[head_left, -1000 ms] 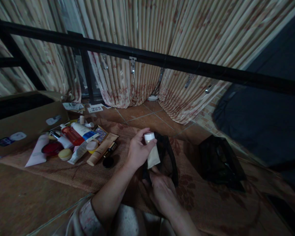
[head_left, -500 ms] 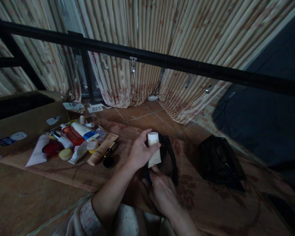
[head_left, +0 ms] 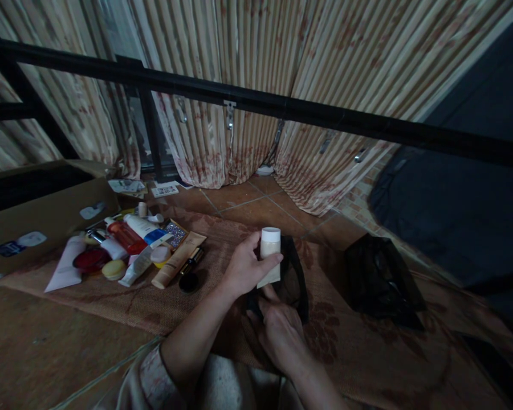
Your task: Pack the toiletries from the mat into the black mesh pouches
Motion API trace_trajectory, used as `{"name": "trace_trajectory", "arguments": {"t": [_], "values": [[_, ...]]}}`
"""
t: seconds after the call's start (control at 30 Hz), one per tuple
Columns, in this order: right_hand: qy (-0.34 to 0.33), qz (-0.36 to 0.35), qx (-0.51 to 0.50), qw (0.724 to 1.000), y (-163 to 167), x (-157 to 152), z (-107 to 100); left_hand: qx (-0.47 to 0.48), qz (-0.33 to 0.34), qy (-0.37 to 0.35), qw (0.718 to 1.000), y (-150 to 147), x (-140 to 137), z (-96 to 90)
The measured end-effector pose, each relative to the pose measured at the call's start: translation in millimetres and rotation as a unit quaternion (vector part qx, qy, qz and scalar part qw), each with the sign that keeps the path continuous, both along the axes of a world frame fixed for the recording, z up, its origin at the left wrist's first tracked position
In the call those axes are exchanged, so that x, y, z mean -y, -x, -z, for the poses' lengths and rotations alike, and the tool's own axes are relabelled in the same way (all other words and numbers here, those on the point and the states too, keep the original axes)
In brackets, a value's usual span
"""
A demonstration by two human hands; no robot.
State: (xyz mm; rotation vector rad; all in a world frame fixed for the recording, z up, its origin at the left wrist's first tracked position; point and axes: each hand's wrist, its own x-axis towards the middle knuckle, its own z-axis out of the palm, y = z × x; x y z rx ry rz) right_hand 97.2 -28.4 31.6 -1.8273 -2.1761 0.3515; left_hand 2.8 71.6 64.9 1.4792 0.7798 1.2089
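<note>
My left hand (head_left: 248, 263) is closed around a pale cream squeeze tube (head_left: 270, 250) with a white cap, held cap up. Just below it, my right hand (head_left: 282, 327) grips the near edge of a black mesh pouch (head_left: 296, 279), its fingers partly hidden in the dark fabric. The tube stands in front of the pouch, its lower end close to my right fingertips. To the left lies a heap of cosmetics: a red bottle (head_left: 128, 236), a white and blue tube (head_left: 147, 229), a tan tube (head_left: 177, 262) and a pale pink tube (head_left: 67, 266).
A cardboard box (head_left: 68, 208) stands behind the heap at left. A second black mesh bag (head_left: 382, 282) sits on the brown patterned cloth (head_left: 222, 228) at right. A black metal bar (head_left: 256, 97) crosses in front of striped curtains (head_left: 256, 154).
The tube in my left hand has tipped slightly and shifted a little to the right. My right hand stays at the mesh pouch.
</note>
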Motion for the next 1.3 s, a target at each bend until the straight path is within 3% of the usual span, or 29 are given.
{"name": "trace_trajectory", "arguments": {"t": [0.33, 0.5, 0.67, 0.97, 1.13, 1.3], "values": [[0.012, 0.004, 0.002, 1.000, 0.1, 0.9, 2.2, -0.003, -0.009, 0.000, 1.000, -1.4, -0.2, 3.0], [0.020, 0.001, 0.005, 1.000, 0.0, -0.6, 2.8, 0.014, -0.053, -0.005, 0.999, -2.6, 3.2, 0.3], [0.012, 0.000, 0.003, 1.000, 1.0, -1.0, 0.4, 0.099, -0.050, 0.121, 0.987, -4.8, 3.4, -2.9], [0.015, 0.006, -0.020, 1.000, -0.5, 1.5, 9.4, 0.271, -0.023, 0.297, 0.915, -0.2, -2.9, -9.3], [0.026, 0.004, -0.015, 1.000, -0.7, 0.6, 12.1, 0.304, -0.019, 0.353, 0.885, 5.1, -8.0, -9.7], [0.038, 0.031, -0.011, 0.999, 0.5, 2.9, 10.9, 0.302, -0.052, 0.349, 0.886, 5.3, -8.4, -10.4]]}}
